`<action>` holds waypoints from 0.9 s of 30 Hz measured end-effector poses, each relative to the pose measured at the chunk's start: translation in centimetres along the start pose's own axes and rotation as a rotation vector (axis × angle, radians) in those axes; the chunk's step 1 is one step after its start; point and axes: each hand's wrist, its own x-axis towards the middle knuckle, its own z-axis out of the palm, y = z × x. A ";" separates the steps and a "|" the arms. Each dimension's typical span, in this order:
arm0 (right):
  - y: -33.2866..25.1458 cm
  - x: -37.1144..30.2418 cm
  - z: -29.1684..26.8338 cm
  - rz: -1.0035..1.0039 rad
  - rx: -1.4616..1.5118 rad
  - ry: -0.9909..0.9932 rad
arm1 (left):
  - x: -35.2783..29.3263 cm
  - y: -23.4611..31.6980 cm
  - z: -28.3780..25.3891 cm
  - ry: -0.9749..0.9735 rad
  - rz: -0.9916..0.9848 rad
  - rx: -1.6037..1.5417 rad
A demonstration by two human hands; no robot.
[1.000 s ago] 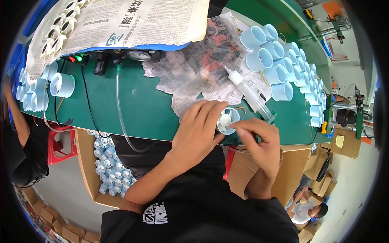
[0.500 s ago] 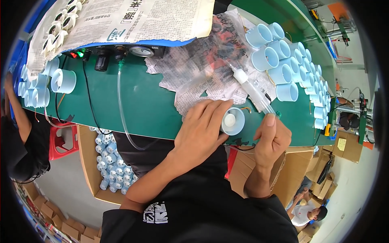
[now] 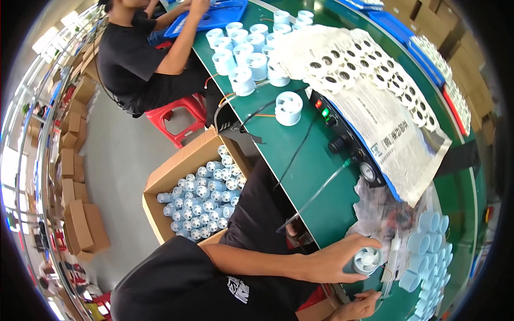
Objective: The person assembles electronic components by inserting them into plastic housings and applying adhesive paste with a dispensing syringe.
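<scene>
My left hand (image 3: 334, 261) is closed around a light-blue round fan housing (image 3: 357, 266) near the table's front edge. A white bladed fan wheel (image 3: 368, 259) sits in its upward-facing end. Beyond it, my right hand (image 3: 360, 306) is closed, fingers pinched on the lower end of a clear dispensing syringe (image 3: 389, 270) with a white tip section. The syringe tip points away from me, over newspaper (image 3: 369, 206) on the green table (image 3: 321, 214). Several light-blue cup-shaped housings (image 3: 418, 243) stand in rows just past the syringe.
A black control box (image 3: 342, 142) with a gauge and a clear tube (image 3: 316, 192) stands under newspaper bearing white fan wheels (image 3: 348, 69). More housings (image 3: 257, 65) stand toward a seated co-worker (image 3: 134, 59). A carton (image 3: 155, 182) of assembled fans rests below, by a red stool (image 3: 176, 115).
The view has swung left, showing the co-worker and carton more fully. The housing by my left hand showed an open cup before; now a fan wheel shows in it. My right hand keeps the syringe.
</scene>
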 end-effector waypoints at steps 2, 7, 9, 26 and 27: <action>-0.9 -0.1 0.0 0.039 -0.127 -0.093 | -0.2 2.2 -2.9 0.109 0.101 0.022; -0.6 0.4 0.4 -0.113 -0.214 -0.143 | 6.5 11.7 -18.4 0.607 0.159 0.427; 0.3 0.6 0.5 -0.271 -0.334 -0.160 | 11.6 12.5 -28.7 0.657 0.344 0.624; 3.4 -1.1 2.5 -0.460 -0.440 0.090 | 25.7 2.4 -56.2 0.433 -0.397 1.363; 3.5 -0.9 2.3 -0.484 -0.451 0.076 | 24.0 4.6 -57.4 0.456 -0.335 1.416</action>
